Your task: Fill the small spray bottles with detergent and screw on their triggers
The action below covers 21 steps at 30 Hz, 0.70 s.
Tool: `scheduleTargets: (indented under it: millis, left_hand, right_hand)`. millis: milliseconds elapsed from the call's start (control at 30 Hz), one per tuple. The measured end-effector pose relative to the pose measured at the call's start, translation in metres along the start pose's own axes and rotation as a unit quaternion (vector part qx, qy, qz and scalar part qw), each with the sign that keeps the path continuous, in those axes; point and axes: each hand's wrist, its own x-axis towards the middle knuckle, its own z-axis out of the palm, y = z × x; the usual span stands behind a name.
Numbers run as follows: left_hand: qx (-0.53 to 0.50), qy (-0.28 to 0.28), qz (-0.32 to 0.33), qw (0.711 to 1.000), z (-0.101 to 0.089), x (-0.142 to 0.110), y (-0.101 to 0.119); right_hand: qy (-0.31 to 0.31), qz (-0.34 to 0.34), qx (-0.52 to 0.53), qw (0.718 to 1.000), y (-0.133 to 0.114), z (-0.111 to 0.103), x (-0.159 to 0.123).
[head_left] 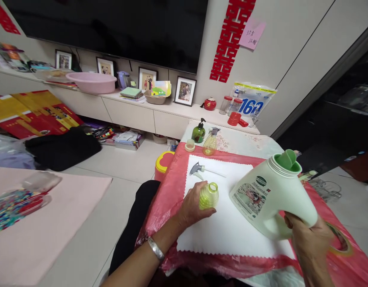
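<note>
My left hand wraps around a small yellow-green bottle that stands open-topped on a white cloth. My right hand grips the handle of a large pale-green detergent jug, held tilted above the cloth, its open spout pointing up and right. A grey spray-trigger head with its thin tube lies on the cloth behind the small bottle.
The cloth lies on a red plastic sheet over a small table. A dark green pump bottle, a clear spray bottle and a small cap stand at the far end. A roll of tape lies at the right.
</note>
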Motion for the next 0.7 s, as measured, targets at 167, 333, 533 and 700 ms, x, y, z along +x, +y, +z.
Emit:
scheduleTargets:
  millis: [167, 333, 533, 700]
  left_hand:
    - [0.001, 0.006, 0.012, 1.000, 0.001, 0.000, -0.002]
    - [-0.001, 0.008, 0.023, 1.000, 0.000, 0.000, -0.001]
    - [-0.005, 0.003, 0.028, 1.000, -0.001, 0.000, 0.001]
    - [0.006, 0.059, 0.048, 0.997, 0.001, -0.001, -0.002]
  right_hand:
    - [-0.021, -0.001, -0.030, 0.999, -0.009, -0.022, -0.002]
    - [-0.063, -0.011, -0.070, 0.996, -0.026, -0.042, -0.001]
    - [-0.098, -0.006, -0.134, 0.986, -0.052, -0.064, 0.005]
    - [-0.181, -0.099, -0.160, 0.965, -0.068, -0.074, 0.012]
